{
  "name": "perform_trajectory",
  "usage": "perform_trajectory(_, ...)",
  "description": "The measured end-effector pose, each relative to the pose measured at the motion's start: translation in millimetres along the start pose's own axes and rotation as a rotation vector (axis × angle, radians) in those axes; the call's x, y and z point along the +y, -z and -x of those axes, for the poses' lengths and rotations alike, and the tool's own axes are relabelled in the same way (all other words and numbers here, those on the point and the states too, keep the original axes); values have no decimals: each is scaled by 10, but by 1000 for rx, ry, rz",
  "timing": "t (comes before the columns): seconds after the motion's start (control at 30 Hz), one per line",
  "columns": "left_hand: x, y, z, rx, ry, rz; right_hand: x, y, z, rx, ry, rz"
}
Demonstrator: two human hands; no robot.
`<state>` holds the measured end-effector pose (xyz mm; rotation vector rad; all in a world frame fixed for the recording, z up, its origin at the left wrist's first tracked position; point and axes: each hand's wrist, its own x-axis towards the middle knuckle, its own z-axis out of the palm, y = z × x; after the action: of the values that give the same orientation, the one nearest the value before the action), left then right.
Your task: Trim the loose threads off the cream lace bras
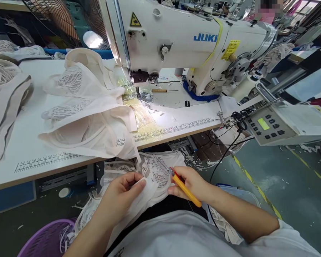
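Over my lap lies a white lace bra (160,175), just below the table edge. My left hand (123,194) pinches a white fabric edge of it between thumb and fingers. In my right hand (188,184) is a pair of thread snips (186,189) with orange and red handles. The metal tips point up and left, close over the lace; whether they touch it I cannot tell. More pale bras (96,117) are heaped on the table to the left of the needle area, one strap hanging over the edge.
A white sewing machine (176,32) stands on the table (50,164), which has printed rulers along its front. An awl with a wooden handle (159,90) lies behind the needle. A control box (273,125) is at right, a purple basket (46,235) at lower left. Cables hang beneath.
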<state>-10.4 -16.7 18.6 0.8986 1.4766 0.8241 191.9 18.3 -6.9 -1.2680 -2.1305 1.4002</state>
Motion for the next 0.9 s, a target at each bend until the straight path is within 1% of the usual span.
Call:
perform_trajectory(0.1, -24, 10, -20, -50, -7, -22, -148, -13, 6, 64, 135, -170)
perform_trajectory(0.17, -49, 30, -41, -100, -23, -54, -211, -68, -7, 101, 193, -178)
perform_trajectory(0.23, -63, 48, -50, -123, -46, -75, -235, -131, -34, 134, 214, -142)
perform_trajectory(0.33, -61, 69, -35, -110, -71, -120, -231, -188, -77, 181, 209, -94)
perform_trajectory(0.43, -59, 86, -15, -102, -82, -157, -225, -193, -103, 209, 203, -69)
perform_trajectory(0.53, -76, 97, -17, -95, -102, -157, -219, -213, -122, 188, 220, -57)
perform_trajectory(0.67, -89, 96, -38, -85, -145, -184, -206, -293, -160, 143, 210, -28)
perform_trajectory(0.73, -76, 92, -39, -77, -143, -191, -216, -317, -178, 146, 234, -30)
perform_trajectory(0.9, -35, 92, -20, 20, -113, -133, -284, -275, -196, 232, 332, -115)
